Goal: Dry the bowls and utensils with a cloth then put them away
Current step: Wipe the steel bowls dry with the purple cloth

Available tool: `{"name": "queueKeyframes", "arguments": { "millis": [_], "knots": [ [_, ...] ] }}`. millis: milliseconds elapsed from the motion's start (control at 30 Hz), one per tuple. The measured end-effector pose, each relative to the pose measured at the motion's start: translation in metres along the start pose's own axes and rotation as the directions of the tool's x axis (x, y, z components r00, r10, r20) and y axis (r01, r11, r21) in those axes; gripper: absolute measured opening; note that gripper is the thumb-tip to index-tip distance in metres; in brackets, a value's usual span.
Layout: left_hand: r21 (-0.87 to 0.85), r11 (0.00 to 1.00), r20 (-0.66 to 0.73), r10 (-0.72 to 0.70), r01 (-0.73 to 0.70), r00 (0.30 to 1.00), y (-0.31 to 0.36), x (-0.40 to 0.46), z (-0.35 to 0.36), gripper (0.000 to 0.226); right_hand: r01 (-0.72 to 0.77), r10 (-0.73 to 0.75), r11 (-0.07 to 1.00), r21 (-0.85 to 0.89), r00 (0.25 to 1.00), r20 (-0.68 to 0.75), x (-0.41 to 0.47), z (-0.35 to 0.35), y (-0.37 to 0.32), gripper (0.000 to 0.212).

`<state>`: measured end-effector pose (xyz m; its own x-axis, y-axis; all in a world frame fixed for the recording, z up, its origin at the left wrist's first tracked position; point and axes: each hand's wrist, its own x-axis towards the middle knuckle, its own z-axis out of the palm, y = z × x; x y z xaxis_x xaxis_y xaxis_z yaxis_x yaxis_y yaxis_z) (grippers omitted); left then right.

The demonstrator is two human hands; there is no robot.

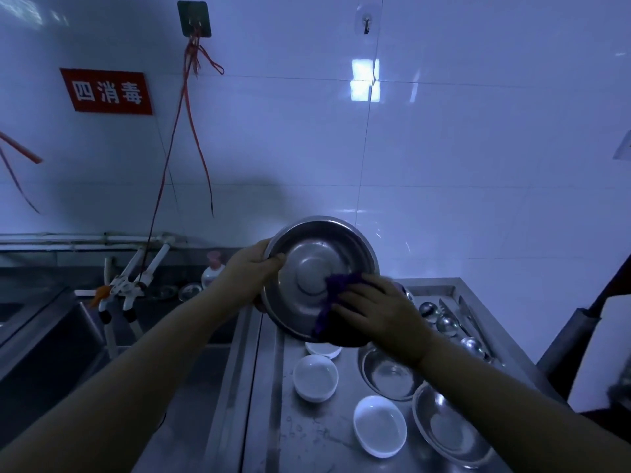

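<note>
I hold a large steel bowl (pixel 316 264) up over the counter, its underside turned toward me. My left hand (pixel 251 271) grips its left rim. My right hand (pixel 379 310) presses a purple cloth (pixel 333 302) against the bowl's lower right side. Below on the steel counter (pixel 273 421) lie white bowls (pixel 314 377) (pixel 379 425) (pixel 322 348) and two steel bowls (pixel 389 375) (pixel 447 428). Steel ladles (pixel 447 324) lie at the counter's far right.
A sink basin (pixel 51 336) with white taps (pixel 126 288) is on the left. A soap bottle (pixel 212 271) and a small dish (pixel 189 291) stand behind it. Tiled wall ahead carries a red sign (pixel 106 92) and hanging red strings (pixel 191 97). A dark object with a white sheet (pixel 601 356) stands right.
</note>
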<state>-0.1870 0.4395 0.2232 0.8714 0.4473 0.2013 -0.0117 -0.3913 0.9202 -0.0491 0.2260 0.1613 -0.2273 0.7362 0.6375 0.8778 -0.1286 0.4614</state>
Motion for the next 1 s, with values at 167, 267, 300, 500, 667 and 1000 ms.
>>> {"name": "queueKeyframes", "arguments": {
  "millis": [167, 267, 300, 500, 667, 1000],
  "knots": [
    [0.240, 0.971, 0.005, 0.025, -0.026, 1.000, -0.015, -0.001, 0.010, 0.050, -0.049, 0.050, 0.997, 0.062, 0.999, -0.011, 0.002, 0.002, 0.012, 0.017],
    [0.703, 0.664, -0.056, 0.410, -0.256, 0.910, -0.018, -0.019, 0.016, 0.069, -0.148, 0.147, 0.984, 0.103, 0.989, 0.020, 0.001, 0.004, 0.011, 0.019],
    [0.790, 0.480, 0.065, 0.555, -0.382, 0.830, -0.018, -0.025, 0.018, 0.065, -0.176, 0.174, 0.977, 0.117, 0.984, 0.023, 0.001, 0.005, 0.011, 0.018],
    [0.800, 0.159, 0.367, 0.633, -0.578, 0.682, -0.016, -0.028, 0.023, 0.019, -0.229, 0.226, 0.951, 0.207, 0.973, 0.035, 0.004, -0.002, 0.004, 0.024],
    [0.605, 0.640, 0.179, 0.471, -0.474, 0.864, -0.021, -0.032, 0.022, 0.015, -0.497, 0.525, 0.780, 0.381, 0.851, 0.034, -0.003, -0.015, 0.001, 0.039],
    [-0.393, 0.904, -0.049, -0.207, 0.171, 0.977, -0.017, -0.045, 0.068, 0.022, -0.632, 0.661, 0.629, 0.453, 0.741, 0.116, 0.013, -0.006, -0.026, 0.072]
  ]
}}
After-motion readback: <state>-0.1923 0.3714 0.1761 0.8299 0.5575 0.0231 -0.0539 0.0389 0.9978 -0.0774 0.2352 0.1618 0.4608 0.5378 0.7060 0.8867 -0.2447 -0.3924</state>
